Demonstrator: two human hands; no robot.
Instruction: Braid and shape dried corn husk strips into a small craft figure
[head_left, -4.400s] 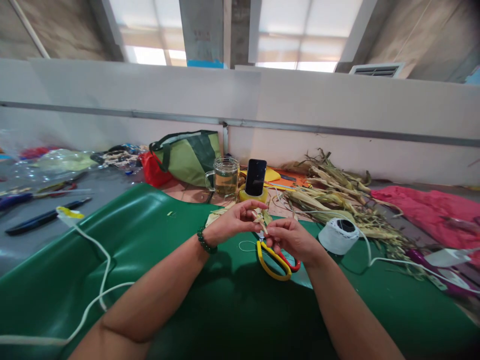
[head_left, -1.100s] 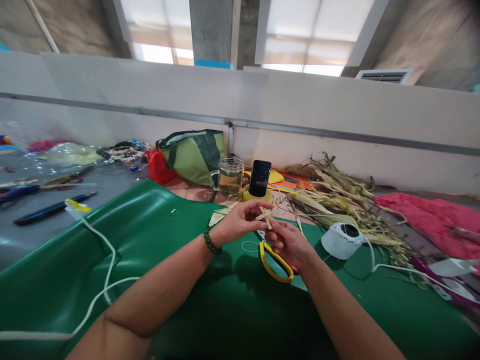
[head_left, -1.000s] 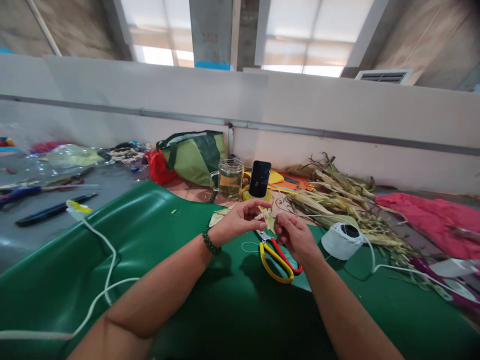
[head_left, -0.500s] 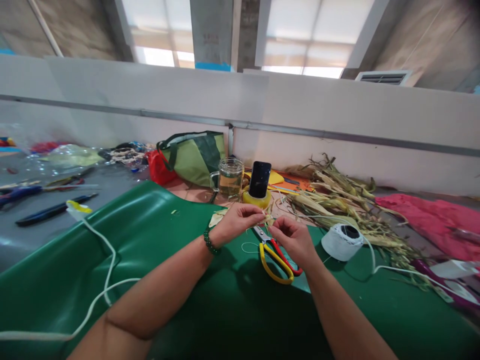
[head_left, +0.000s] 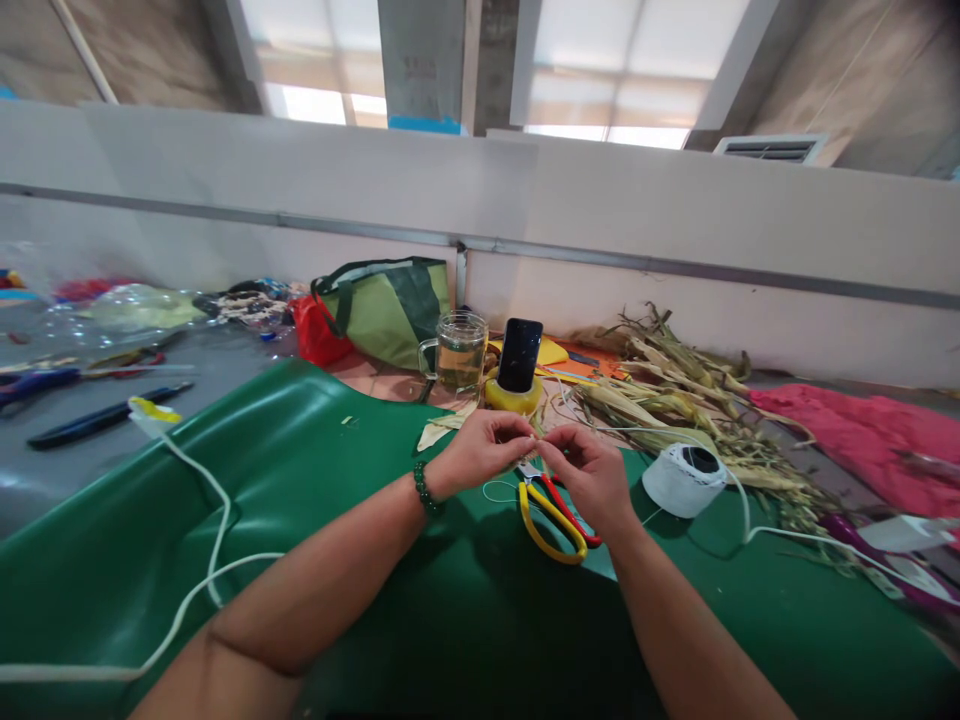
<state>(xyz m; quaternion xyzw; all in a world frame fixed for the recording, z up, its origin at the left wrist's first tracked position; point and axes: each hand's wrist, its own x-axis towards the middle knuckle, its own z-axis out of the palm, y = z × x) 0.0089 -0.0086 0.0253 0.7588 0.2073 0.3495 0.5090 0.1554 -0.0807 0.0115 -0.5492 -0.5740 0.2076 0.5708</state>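
closer together now, our left hand (head_left: 484, 452) and right hand (head_left: 592, 478) pinch a pale husk piece (head_left: 531, 461) between meeting fingertips, equally near; its long axis is hidden.

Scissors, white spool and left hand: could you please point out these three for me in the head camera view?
Scissors (head_left: 553, 511): head view, on the yellow handle.
White spool (head_left: 676, 491): head view, on its white side, below the dark opening.
Left hand (head_left: 478, 450): head view, on the back of the hand.
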